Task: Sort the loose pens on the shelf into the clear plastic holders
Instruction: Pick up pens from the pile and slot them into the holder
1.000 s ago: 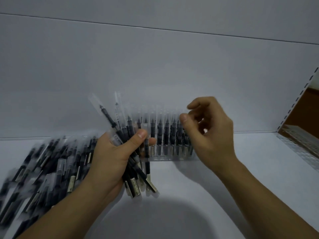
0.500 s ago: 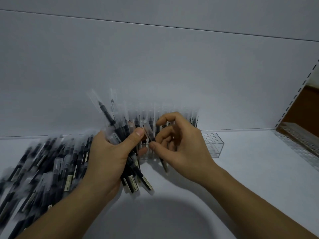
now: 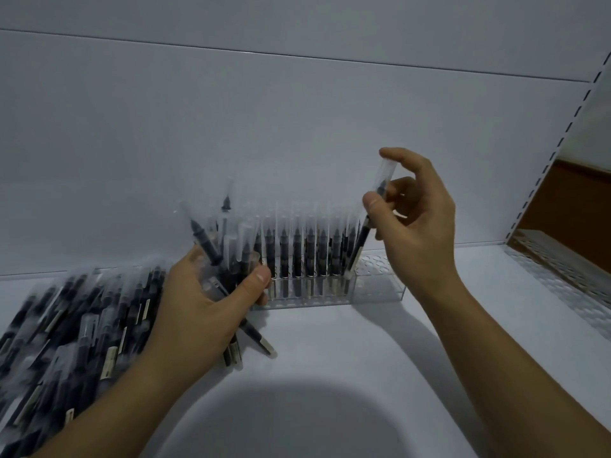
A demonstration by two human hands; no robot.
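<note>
A white shelf runs under a plain white back panel, with a slotted metal upright rising at the right and a perforated clear rack lying beyond it, cut off by the edge. Against the back stands a clear plastic holder packed with upright pens, and touching its right end is a second clear holder whose round holes show no pens in them. A heap of loose pens sprawls over the shelf's left side, partly covered by the left forearm. The left hand is wrapped around a fanned bundle of pens, thumb pressed across the front, and it blocks the left end of the filled holder. The right hand pinches a single pen between thumb and fingers, the index finger lifted over the cap; the pen tilts, its lower end at the right end of the filled holder, though whether it sits in a hole I cannot tell. The pens are slim, dark-barrelled, with long frosted clear caps and pale labelled ends. The heap and the bundle are blurred, so no count or print can be read. A broad rounded shadow lies across the near shelf.
</note>
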